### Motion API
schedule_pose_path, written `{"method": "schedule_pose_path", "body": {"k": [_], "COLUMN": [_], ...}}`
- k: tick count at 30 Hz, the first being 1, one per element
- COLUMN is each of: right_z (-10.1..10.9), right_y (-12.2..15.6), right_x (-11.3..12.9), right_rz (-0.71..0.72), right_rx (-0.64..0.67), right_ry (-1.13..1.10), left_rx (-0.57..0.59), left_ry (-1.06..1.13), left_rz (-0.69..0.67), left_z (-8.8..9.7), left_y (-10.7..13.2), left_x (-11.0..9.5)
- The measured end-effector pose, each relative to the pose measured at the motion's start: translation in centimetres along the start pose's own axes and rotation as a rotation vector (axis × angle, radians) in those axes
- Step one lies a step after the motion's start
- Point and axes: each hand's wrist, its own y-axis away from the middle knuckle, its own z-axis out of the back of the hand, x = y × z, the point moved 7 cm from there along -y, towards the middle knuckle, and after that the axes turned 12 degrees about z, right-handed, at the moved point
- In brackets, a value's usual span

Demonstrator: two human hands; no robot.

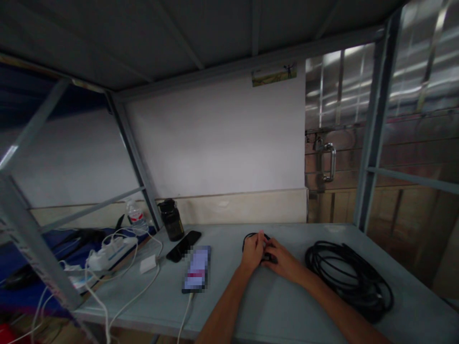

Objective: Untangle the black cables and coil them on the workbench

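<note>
My left hand (253, 249) and my right hand (281, 260) meet over the middle of the grey tabletop (229, 306). Both have their fingers curled and closed around a small bundle of black cable (268, 258). A thin dark loop of it shows behind the left hand, and a thicker dark part sticks out below the fingers. Most of the bundle is hidden by the hands. To the right of my right forearm lies a large loose coil of black cable (353, 277), apart from both hands.
Left of my hands lie a lit phone (197, 268) with a white cord, a dark phone (183, 246) and a white adapter (148, 263). Behind them stands a black bottle (171, 220). A white power strip (113, 253) sits at far left. Metal frame posts (376, 124) flank the tabletop.
</note>
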Motion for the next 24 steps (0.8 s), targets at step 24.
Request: {"method": "schedule_pose_path", "body": {"k": [24], "right_z": [1.4], "right_y": [-0.5], "right_x": [0.1], "right_rz": [-0.018], "right_rx": [-0.134], "right_ry": [0.127], "left_rx": [0.128], "left_ry": [-0.200], "left_rz": [-0.159], "left_z": [-0.3], "left_y": [0.1], "left_x": [-0.6]}}
